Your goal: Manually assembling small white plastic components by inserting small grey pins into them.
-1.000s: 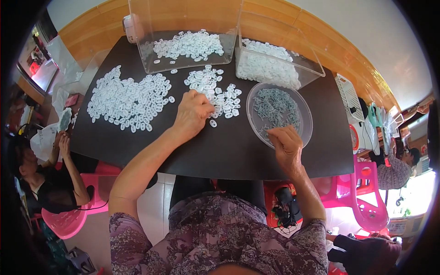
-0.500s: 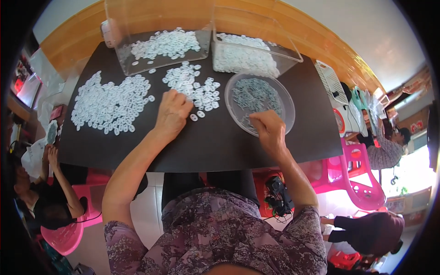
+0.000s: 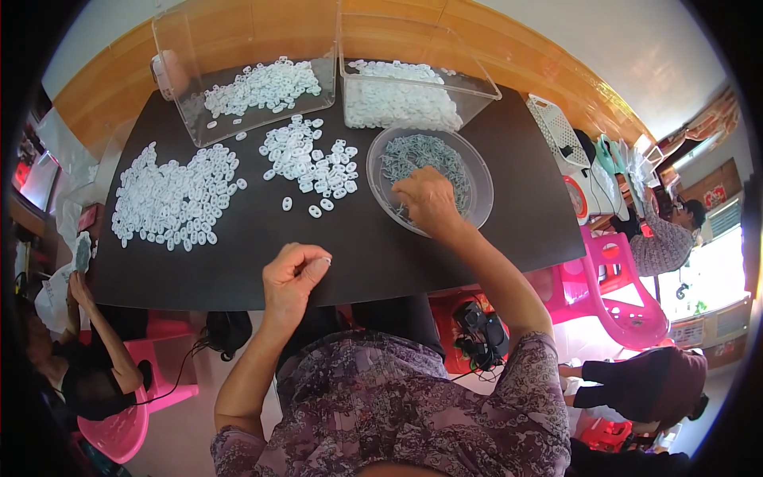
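My left hand (image 3: pixel 291 285) is closed in a pinch above the table's near edge. At its thumb tip shows a bit of white, a small white oval piece (image 3: pixel 328 260). My right hand (image 3: pixel 429 200) reaches into a round clear plastic bowl (image 3: pixel 482 188), its fingers bent down and drawn together on small grey-green pieces (image 3: pixel 413 151); what they grip is hidden. Left of the bowl lies a small heap of white oval pieces with two holes (image 3: pixel 296 151), several of them lying apart on its near side. A larger heap of these pieces (image 3: pixel 175 195) spreads at the left.
Two clear plastic bins, the left one (image 3: pixel 266 123) tipped on its side and the right one (image 3: pixel 405 103), hold more white pieces on the dark table (image 3: pixel 358 258). A pink chair (image 3: pixel 608 290) stands at the right. A person (image 3: pixel 99 350) sits at the left; others are at the right.
My left hand has drawn back from the small heap toward me, with a white piece at its fingertips. My right hand has moved from the bowl's near rim deeper into the bowl.
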Tool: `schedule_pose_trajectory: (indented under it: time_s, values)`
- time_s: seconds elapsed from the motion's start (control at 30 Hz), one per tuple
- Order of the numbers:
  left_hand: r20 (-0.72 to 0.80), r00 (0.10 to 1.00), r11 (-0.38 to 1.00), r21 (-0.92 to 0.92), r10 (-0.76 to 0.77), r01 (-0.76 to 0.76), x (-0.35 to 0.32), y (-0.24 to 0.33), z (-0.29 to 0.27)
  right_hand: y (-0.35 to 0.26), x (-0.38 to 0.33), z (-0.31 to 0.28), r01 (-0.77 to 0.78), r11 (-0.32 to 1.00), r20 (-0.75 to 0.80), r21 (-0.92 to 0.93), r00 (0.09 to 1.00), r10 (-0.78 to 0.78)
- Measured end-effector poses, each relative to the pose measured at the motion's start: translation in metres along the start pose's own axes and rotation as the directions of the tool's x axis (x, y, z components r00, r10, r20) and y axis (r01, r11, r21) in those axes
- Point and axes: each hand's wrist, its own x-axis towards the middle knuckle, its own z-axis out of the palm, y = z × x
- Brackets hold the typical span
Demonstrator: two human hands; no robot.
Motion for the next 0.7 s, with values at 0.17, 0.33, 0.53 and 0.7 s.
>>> schedule_pose_trajectory:
  time_s: [0.17, 0.33, 0.53, 0.7]
  values:
    - [0.023, 0.983, 0.936, -0.300, -0.184, 0.183, -0.011, 0.004, 0.010, 0.004, 0.020, 0.016, -0.057, 0.998, 0.066, 0.000, 0.996, 0.057]
    - [-0.026, 0.981, 0.913, -0.370, -0.194, 0.171, -0.013, 0.002, 0.014, 0.007, 0.031, 0.033, -0.056, 0.998, 0.147, -0.041, 0.987, 0.061]
    - [-0.084, 0.969, 0.876, -0.450, -0.233, 0.172, -0.014, 0.000, 0.013, 0.010, 0.035, 0.032, 0.113, 0.992, 0.196, -0.060, 0.976, -0.099]
    - [-0.092, 0.950, 0.790, -0.583, -0.299, 0.192, -0.014, 0.006, 0.008, -0.012, 0.035, 0.003, 0.076, 0.995, 0.018, -0.057, 0.997, -0.075]
